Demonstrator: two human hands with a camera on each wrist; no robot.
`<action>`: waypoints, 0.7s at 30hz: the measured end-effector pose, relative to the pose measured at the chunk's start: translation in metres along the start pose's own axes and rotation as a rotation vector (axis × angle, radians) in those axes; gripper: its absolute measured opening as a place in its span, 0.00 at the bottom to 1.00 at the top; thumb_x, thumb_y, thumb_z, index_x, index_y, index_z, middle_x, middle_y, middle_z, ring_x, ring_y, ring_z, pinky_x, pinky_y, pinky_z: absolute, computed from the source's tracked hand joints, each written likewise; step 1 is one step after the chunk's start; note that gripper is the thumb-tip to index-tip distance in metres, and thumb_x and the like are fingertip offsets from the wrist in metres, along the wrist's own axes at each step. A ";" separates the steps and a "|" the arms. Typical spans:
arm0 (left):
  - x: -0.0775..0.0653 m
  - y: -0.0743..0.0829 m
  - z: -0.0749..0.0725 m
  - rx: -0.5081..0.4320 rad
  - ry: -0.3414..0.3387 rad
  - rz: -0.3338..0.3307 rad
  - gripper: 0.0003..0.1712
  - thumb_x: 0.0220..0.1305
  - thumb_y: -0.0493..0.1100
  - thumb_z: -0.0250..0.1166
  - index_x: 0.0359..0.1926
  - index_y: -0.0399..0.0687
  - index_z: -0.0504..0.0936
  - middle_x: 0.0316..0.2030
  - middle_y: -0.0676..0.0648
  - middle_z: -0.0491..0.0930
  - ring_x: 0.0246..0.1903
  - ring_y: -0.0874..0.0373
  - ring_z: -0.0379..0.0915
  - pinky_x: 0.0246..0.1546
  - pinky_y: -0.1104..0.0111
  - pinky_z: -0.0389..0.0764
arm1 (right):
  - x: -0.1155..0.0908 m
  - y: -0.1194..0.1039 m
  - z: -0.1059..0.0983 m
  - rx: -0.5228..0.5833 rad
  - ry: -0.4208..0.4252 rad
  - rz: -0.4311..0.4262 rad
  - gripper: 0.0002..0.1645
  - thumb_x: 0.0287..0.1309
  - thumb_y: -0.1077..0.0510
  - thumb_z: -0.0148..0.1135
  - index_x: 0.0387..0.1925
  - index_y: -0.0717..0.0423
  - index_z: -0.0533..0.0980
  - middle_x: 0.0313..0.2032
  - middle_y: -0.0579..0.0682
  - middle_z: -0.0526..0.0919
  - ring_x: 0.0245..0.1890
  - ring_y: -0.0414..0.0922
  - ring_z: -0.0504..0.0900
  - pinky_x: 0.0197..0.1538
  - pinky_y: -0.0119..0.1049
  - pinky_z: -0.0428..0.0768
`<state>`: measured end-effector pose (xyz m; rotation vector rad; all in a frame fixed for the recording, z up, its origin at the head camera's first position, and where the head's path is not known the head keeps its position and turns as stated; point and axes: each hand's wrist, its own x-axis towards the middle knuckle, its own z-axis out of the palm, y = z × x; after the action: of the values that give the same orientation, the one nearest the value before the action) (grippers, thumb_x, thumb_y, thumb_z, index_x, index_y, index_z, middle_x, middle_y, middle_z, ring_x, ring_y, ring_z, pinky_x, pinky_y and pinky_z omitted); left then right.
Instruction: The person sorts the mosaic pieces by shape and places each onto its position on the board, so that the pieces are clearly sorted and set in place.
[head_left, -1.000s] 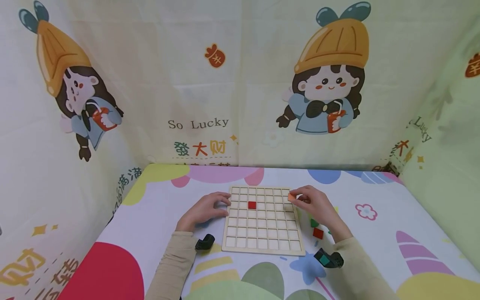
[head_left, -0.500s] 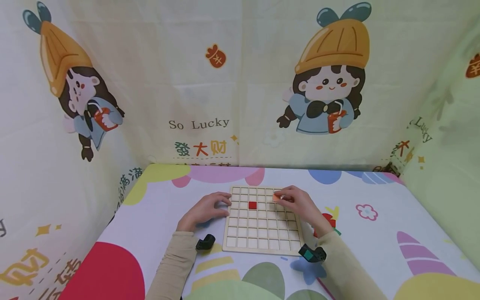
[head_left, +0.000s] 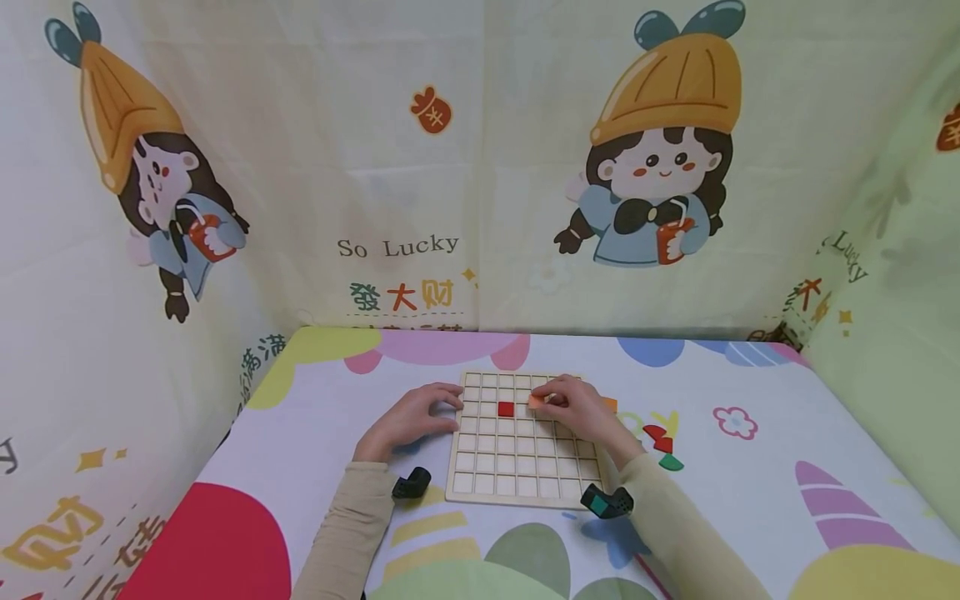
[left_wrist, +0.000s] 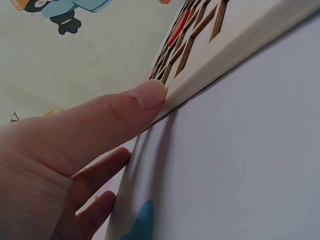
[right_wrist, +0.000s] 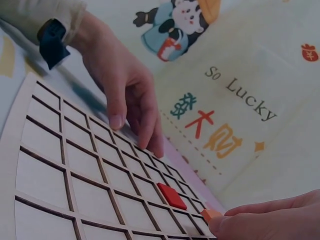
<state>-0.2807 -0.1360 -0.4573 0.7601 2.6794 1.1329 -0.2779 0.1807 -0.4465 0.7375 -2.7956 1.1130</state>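
Note:
A wooden grid board (head_left: 525, 503) lies on the table, with a red square tile (head_left: 506, 409) seated in one of its upper cells. My left hand (head_left: 411, 417) rests along the board's left edge, fingers relaxed and spread; in the left wrist view the thumb (left_wrist: 142, 97) touches the frame's side. Over the upper part of the board, my right hand (head_left: 583, 410) pinches an orange tile (head_left: 535, 402) between thumb and fingertips. In the right wrist view that orange tile (right_wrist: 211, 215) is close over the cells beyond the red one, partly hidden by the fingers.
Right of the board lie loose pieces: an orange one (head_left: 611, 405) partly behind my right hand, red ones (head_left: 663, 445) and a green one (head_left: 671, 462). A printed cloth (head_left: 517, 192) hangs behind the table. Each wrist wears a small black camera (head_left: 412, 483).
My right hand has carried the orange tile leftward from the board's right edge to near the red tile, uncovering the loose pieces on the right. The left hand has stayed in place.

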 end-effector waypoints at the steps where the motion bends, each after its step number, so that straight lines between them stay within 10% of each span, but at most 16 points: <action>1: 0.000 0.000 0.000 -0.001 0.000 0.002 0.15 0.57 0.42 0.72 0.46 0.47 0.85 0.63 0.50 0.74 0.67 0.51 0.62 0.68 0.56 0.63 | 0.000 0.000 0.001 -0.001 -0.004 0.002 0.16 0.58 0.55 0.69 0.48 0.56 0.84 0.40 0.47 0.81 0.36 0.41 0.77 0.42 0.39 0.79; 21: 0.000 -0.002 0.000 0.008 -0.001 0.018 0.15 0.57 0.41 0.72 0.47 0.47 0.85 0.63 0.50 0.74 0.67 0.50 0.62 0.69 0.54 0.61 | 0.003 -0.006 0.015 -0.036 -0.028 0.007 0.14 0.60 0.55 0.68 0.47 0.52 0.84 0.40 0.45 0.81 0.36 0.41 0.76 0.42 0.37 0.78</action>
<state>-0.2814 -0.1367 -0.4587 0.7869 2.6832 1.1268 -0.2755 0.1662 -0.4533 0.7467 -2.8349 1.0585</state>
